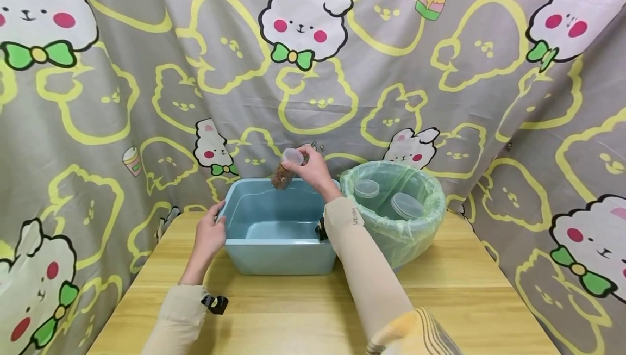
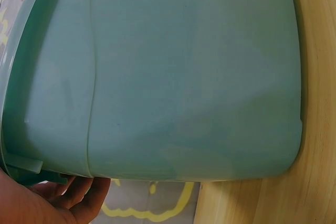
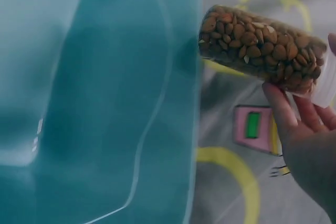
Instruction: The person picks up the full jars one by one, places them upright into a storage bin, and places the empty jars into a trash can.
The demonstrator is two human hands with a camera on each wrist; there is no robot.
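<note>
nearest, the left hand (image 1: 209, 235) rests against the left end of the blue tub (image 1: 281, 260) on the wooden table (image 1: 313, 311). in the left wrist view its fingers (image 2: 79, 195) lie loosely curved under the tub's rim, touching it rather than plainly clamped on it, so it seems only to steady the tub. further back the right hand (image 1: 315, 173) holds a clear jar of brown nuts (image 1: 285, 170) above the tub's far rim. in the right wrist view the fingers (image 3: 286, 111) are curled round the jar's capped end, and the jar (image 3: 262, 48) lies tilted, nearly on its side, over the tub's far edge. just right of the tub stands a bin (image 1: 430, 224) lined with a green bag, with two clear lids (image 1: 406, 205) inside.

the step in hand looks like bringing the jar over the tub. whether the pale cap is still on i cannot tell for sure. the next move likely calls for lowering or tipping the jar inside the rim, with the left hand keeping the tub from sliding.
</note>
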